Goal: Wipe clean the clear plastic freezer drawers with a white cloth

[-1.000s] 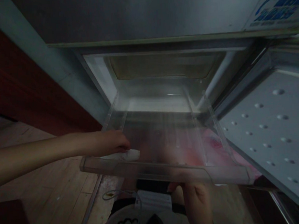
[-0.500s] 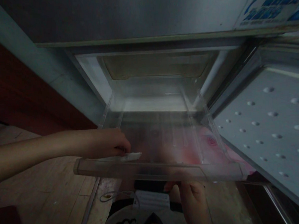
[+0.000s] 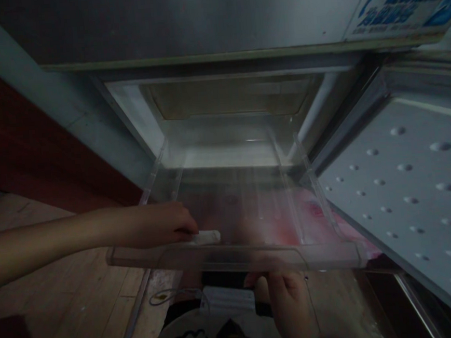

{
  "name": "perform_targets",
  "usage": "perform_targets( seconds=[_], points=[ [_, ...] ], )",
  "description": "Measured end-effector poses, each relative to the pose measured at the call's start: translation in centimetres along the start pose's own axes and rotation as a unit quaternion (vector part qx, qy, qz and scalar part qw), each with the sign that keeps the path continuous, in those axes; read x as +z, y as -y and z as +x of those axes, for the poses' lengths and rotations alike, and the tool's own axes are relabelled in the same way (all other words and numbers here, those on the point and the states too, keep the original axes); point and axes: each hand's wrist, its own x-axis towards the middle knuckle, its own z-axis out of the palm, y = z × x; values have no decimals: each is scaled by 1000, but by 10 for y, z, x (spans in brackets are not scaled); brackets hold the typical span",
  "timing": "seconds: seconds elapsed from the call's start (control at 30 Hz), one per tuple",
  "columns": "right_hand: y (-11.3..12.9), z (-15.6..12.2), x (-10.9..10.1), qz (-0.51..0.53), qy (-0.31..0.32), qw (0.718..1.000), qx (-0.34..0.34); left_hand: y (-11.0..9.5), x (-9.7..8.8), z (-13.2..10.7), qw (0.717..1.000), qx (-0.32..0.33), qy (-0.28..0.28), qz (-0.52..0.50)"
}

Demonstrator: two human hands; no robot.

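Note:
A clear plastic drawer [image 3: 330, 257] is pulled out of the lower fridge compartment [image 3: 224, 153] and reaches over my lap. Inside it, close to the front wall, my left hand [image 3: 171, 223] is closed on a small white cloth or folded tissue; its exact kind is hard to tell. The white piece [image 3: 209, 237] sticks out to the right of my fingers against the drawer. Below the front edge, my right hand [image 3: 284, 289] grips the drawer's front panel, its fingers partly hidden beneath and behind the plastic.
On the right the fridge door [image 3: 414, 190] stands open, its inner face dotted with bumps. A steel upper door [image 3: 198, 20] with a blue-lettered sticker [image 3: 404, 6] is above. To the left are a dark red panel [image 3: 31, 137] and wooden floor [image 3: 74, 290]. Pink fabric [image 3: 351, 229] shows through the drawer.
My left hand has shifted slightly with the white piece, which now reaches a little further right along the drawer's front. My right hand keeps its hold. The whole view has moved slightly.

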Motion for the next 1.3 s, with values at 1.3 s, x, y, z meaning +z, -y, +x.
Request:
perform_targets(
  seconds=[1.3],
  points=[
    [24, 10, 14, 128, -35, 991, -18, -22, 2, 42, 990, 133, -23, -29]
  ],
)
